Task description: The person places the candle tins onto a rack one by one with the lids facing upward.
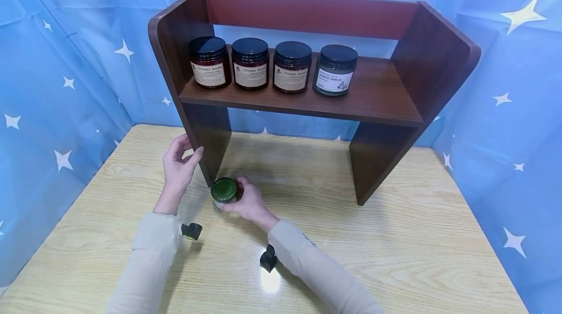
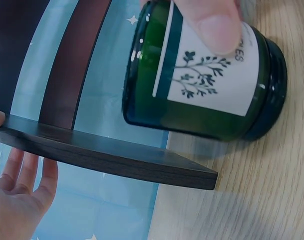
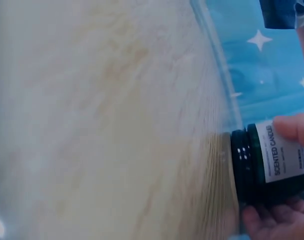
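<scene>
My right hand (image 1: 251, 202) grips a green scented candle jar (image 1: 224, 190) by its sides, beside the foot of the shelf's left panel. The jar is upside down: its green glass base faces up and its dark lid points at the table. A thumb partly covers the white label (image 2: 206, 75) with its plant drawing in the left wrist view. My left hand (image 1: 179, 165) holds the front edge of the left side panel (image 2: 107, 155) of the brown wooden shelf (image 1: 303, 104), thumb on one face and fingers on the other.
On the shelf board stand three dark red candle jars (image 1: 250, 64) with black lids, and right of them a green candle jar (image 1: 335, 70). The shelf stands on a light wooden table (image 1: 421, 245). A blue star-patterned curtain (image 1: 505, 124) hangs around it.
</scene>
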### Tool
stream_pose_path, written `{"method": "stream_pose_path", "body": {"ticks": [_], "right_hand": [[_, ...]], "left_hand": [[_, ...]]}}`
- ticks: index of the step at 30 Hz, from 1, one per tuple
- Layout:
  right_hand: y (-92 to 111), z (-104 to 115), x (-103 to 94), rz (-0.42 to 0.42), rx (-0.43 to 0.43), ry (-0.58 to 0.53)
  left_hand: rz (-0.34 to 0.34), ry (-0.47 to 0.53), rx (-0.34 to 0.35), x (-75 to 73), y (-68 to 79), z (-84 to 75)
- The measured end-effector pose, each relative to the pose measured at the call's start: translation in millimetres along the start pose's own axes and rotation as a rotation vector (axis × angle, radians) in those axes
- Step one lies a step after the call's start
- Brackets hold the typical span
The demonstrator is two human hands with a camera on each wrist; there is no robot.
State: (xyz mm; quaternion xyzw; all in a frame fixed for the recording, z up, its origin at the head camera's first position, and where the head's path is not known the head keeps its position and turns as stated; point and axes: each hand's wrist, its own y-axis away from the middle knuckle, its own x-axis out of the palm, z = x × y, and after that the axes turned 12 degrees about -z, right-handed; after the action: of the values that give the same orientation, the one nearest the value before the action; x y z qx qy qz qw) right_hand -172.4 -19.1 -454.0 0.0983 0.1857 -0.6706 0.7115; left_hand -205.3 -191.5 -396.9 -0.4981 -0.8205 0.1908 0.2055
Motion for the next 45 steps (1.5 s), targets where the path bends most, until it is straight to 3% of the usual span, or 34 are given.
{"method": "stream_pose_path", "body": {"ticks": [14, 19, 24, 31, 45], "right_hand": [[3.1, 4.7, -15.0, -0.028, 0.029, -0.063], [5.0, 9.6, -24.0, -0.022, 0.010, -0.104], [7.4, 16.4, -37.5, -0.011, -0.038, -0.130], [13.3, 26.2, -58.8, -0.024, -0.115, -0.190], [28.3, 48.4, -107.0, -0.104, -0.160, -0.187]], "left_hand": [[0.000, 0.002, 0.001, 1.2, 1.1, -0.5], [0.002, 0.025, -0.001, 3.5, 3.0, -12.3], [0.004, 0.029, -0.006, 5.4, 5.1, -26.1], [0.009, 0.027, 0.001, 4.5, 4.4, -23.6], [-0.001, 0.034, -0.007, 5.9, 5.5, -28.0]]}}
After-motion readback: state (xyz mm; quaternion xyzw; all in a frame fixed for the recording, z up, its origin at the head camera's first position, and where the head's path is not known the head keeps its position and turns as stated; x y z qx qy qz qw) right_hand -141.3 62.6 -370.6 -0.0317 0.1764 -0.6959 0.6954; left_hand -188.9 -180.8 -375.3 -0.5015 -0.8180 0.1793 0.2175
